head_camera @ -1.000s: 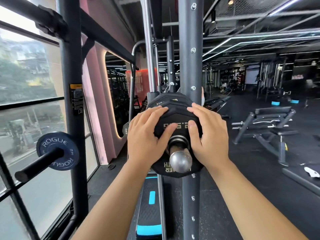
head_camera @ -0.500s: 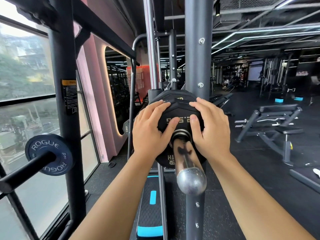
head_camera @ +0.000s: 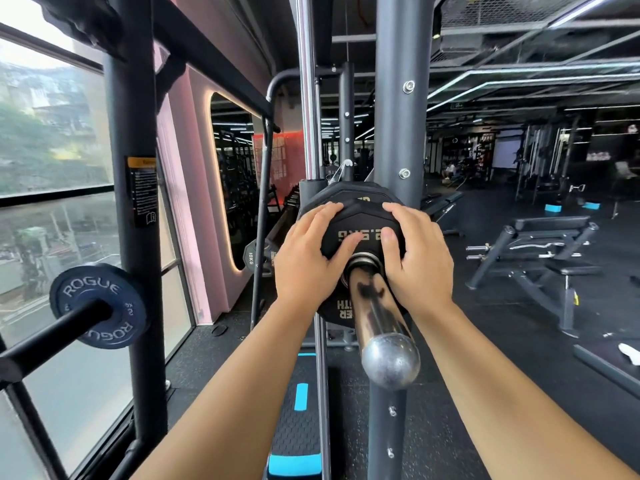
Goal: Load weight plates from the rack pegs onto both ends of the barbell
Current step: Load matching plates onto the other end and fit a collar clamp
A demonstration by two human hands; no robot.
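A small black 2.5 kg plate (head_camera: 360, 220) sits on the chrome barbell sleeve (head_camera: 375, 306), whose rounded end points toward me. It lies against a larger black plate (head_camera: 346, 194) behind it. My left hand (head_camera: 308, 258) presses flat on the small plate's left side, with the thumb next to the sleeve. My right hand (head_camera: 419, 258) presses on its right side in the same way. All fingers lie on the plate's front face.
A blue Rogue plate (head_camera: 97, 303) hangs on a rack peg (head_camera: 45, 337) at the left by the window. A 10 kg plate (head_camera: 251, 259) sits farther back. The grey rack upright (head_camera: 398, 98) stands behind the sleeve. A bench (head_camera: 540, 251) is at the right and a step platform (head_camera: 301, 427) below.
Both hands have pushed the small plate farther along the sleeve, away from me. More bare chrome now shows between the plate and the sleeve's end.
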